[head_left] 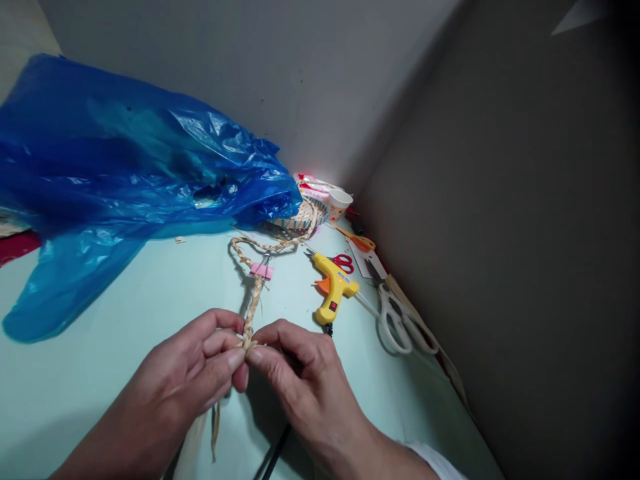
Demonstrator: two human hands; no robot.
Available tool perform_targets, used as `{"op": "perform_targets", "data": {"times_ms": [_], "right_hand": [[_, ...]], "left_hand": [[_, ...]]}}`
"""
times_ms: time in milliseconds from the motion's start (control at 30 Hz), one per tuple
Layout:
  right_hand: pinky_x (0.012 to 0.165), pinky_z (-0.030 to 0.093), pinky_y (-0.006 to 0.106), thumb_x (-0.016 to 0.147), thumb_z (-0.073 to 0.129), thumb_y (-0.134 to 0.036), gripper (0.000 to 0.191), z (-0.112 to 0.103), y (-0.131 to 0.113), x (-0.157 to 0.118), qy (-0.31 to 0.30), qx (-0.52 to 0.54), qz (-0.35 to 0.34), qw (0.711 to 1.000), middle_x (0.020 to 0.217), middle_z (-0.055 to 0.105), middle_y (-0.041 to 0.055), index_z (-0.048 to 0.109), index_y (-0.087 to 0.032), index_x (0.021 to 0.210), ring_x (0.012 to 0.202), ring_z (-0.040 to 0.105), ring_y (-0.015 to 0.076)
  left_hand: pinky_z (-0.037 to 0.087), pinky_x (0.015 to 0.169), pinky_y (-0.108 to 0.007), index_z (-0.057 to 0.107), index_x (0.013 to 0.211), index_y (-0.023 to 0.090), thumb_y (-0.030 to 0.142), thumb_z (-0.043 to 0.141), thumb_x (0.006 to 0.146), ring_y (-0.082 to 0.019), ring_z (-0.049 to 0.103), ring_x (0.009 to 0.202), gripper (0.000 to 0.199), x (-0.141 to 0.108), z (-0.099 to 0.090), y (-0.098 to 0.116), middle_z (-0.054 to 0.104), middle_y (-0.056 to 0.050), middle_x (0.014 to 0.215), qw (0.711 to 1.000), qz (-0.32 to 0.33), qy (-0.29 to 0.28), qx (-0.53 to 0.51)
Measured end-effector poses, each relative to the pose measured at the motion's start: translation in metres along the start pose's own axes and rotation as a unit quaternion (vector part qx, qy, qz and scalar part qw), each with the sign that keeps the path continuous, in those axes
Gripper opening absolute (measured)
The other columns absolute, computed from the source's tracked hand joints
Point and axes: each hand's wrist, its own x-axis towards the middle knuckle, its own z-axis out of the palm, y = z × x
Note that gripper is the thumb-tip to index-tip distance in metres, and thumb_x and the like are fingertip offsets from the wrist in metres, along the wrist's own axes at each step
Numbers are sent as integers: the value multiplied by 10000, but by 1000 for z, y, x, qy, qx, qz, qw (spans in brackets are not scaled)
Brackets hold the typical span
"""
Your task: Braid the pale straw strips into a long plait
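Observation:
A braided straw cord (254,300) runs from the back of the table toward me, and its near end lies between my fingers. My left hand (195,367) pinches the braid from the left, thumb on top. From the right, my right hand (300,373) pinches the same spot between thumb and forefinger. Loose straw strands (216,427) hang below my left hand. Farther up the braid sits a pink binder clip (262,271), clamped on it. Beyond the clip the cord loops back toward a round woven basket (303,215).
A yellow glue gun (331,287) lies right of the braid, red-handled scissors (344,263) behind it. Large white-handled scissors (397,320) lie along the wall side, near orange scissors (363,241). A paper cup (339,204) stands at the back. A blue plastic bag (140,160) covers the left rear.

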Motion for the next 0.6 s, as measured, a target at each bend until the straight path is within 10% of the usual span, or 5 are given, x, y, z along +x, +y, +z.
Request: {"op": "perform_targets", "data": {"times_ms": [233,600], "right_hand": [[519,315,217,928,606,-295,161,9,4,0,18,36,67,997,667,597,-21,701,-168,899,548,415,89],[477,282,198,856,620,-247,149,15,5,-3,83,29,85,993,566,469,-50,630,-154,740,522,355,76]], "left_hand": [[418,599,-267,570,991,301,550,620,849,-182,555,592,291,-6,4,-4,559,70,586,980,121,39,153],[431,671,-215,610,1096,373,332,462,992,-150,738,698,186,-1,-12,-20,804,75,909,822,359,68,438]]}}
